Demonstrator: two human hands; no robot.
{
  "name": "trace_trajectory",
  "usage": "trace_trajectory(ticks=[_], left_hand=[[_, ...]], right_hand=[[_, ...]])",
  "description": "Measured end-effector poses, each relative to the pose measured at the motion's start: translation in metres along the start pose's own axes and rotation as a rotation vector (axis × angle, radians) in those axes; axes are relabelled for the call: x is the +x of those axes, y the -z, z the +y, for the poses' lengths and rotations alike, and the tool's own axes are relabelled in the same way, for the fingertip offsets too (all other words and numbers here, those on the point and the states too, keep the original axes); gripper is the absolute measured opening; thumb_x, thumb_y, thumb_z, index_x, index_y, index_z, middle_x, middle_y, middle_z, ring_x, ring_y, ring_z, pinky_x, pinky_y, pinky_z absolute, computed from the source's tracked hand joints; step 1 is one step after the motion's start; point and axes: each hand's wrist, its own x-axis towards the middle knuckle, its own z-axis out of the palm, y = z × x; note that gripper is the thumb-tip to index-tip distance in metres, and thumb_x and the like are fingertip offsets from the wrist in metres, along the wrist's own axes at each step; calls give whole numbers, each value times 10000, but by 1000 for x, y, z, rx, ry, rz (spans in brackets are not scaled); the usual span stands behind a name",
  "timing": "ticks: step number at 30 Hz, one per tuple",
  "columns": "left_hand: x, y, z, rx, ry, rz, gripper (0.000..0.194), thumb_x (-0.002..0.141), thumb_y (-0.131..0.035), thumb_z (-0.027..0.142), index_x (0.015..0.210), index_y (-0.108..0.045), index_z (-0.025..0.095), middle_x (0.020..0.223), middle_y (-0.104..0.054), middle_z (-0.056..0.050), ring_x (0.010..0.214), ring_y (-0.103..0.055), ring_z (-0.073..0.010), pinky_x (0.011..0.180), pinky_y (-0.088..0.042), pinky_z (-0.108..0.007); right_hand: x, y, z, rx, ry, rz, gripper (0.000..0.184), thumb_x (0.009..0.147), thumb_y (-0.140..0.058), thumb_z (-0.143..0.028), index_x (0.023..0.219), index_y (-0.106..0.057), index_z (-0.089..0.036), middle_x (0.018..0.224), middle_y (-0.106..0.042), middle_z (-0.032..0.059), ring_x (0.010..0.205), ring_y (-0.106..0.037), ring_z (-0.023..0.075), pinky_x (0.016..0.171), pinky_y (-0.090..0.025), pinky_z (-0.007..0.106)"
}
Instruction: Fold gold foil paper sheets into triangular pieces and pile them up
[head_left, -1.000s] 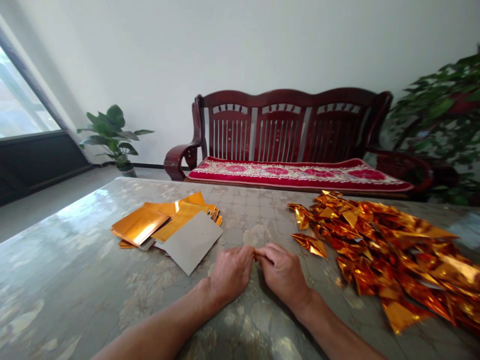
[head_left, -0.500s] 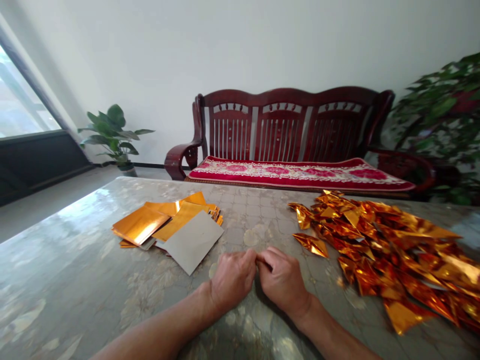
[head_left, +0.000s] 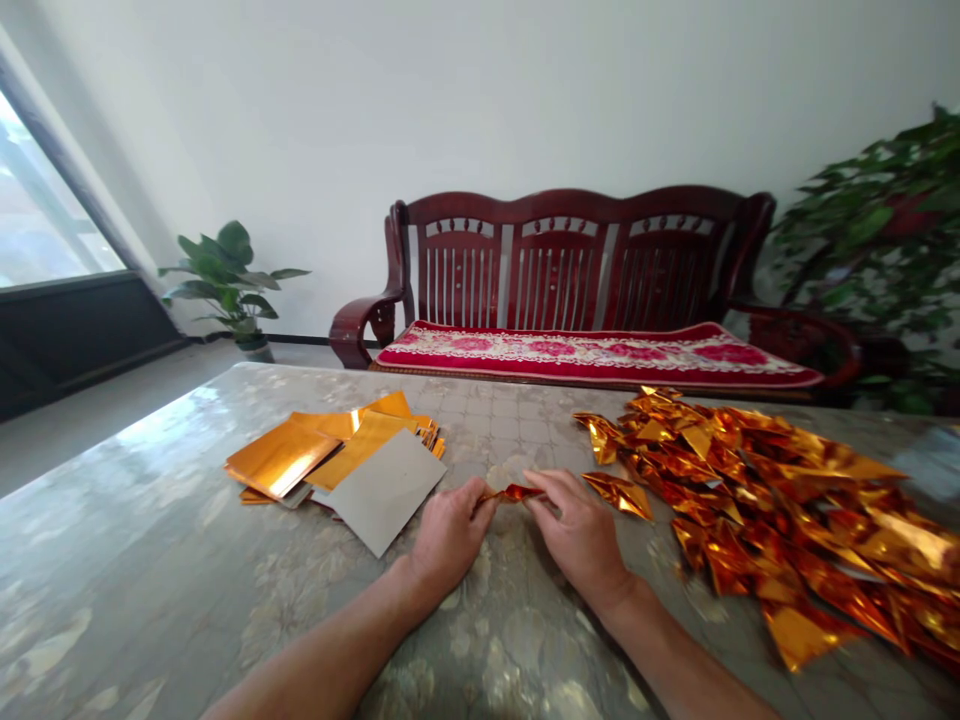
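Note:
Between my hands is a small folded piece of gold foil paper (head_left: 516,493), narrow and shiny orange. My left hand (head_left: 453,528) pinches its left end, and my right hand (head_left: 576,530) grips its right end between thumb and fingers. Beyond my left hand lies a loose stack of flat gold foil sheets (head_left: 289,455), with one sheet grey side up (head_left: 386,490) on top. To the right spreads a big heap of folded gold foil pieces (head_left: 750,490). A single folded piece (head_left: 619,494) rests just past my right hand, at the heap's left side.
Everything lies on a table with a glossy, flower-patterned grey cover (head_left: 187,560). Behind it stands a dark red wooden bench (head_left: 559,270) with a red floral mat (head_left: 592,350). Potted plants are at the left (head_left: 232,280) and right (head_left: 877,230). Clear plastic (head_left: 934,460) lies at the right edge.
My hands have drawn apart from each other, so the folded foil paper between them now shows. The view has tilted slightly up. The stack and heap look unchanged.

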Motion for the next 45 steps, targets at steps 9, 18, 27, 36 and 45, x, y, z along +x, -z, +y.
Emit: trace_trajectory(ticks=[9,18,27,36,45], left_hand=[[0,-5,-2,-29,6,50,171,930,-518,267,844,-655,212,778,-712,5,706,-645,-135,651,-391,-220],[-2,8,16,126,-90,95,180,905,-567,376,952,-663,231,922,-690,-22,909,-635,-185,818,-433,-269],[9,-1,7,-79,101,9,142,804,-558,204,788,-699,191,761,-695,16,689,-600,-130,626,-383,-221],[13,0,0,-183,118,54,174,812,-574,244,811,-743,202,774,-728,15,653,-602,-126,634,-399,-221],[16,-6,-7,-248,96,42,196,810,-571,248,834,-761,203,794,-735,5,692,-615,-138,656,-415,-219]], right_hand=[[3,9,-22,-304,194,-16,109,918,-600,-194,939,-696,-242,882,-656,28,812,-574,174,740,-381,300],[-1,5,-15,-344,254,-103,204,947,-539,-154,776,-634,-210,786,-635,17,730,-548,158,683,-346,303],[-1,2,-15,-235,317,-183,230,969,-490,-143,807,-642,-201,812,-665,25,777,-592,164,716,-371,307],[1,5,-14,74,212,-12,297,898,-471,-72,1040,-681,-226,1008,-695,51,931,-641,169,823,-486,301],[3,-2,8,221,29,-109,408,795,-489,-57,1107,-680,-240,1061,-687,41,1007,-643,185,862,-530,311]])
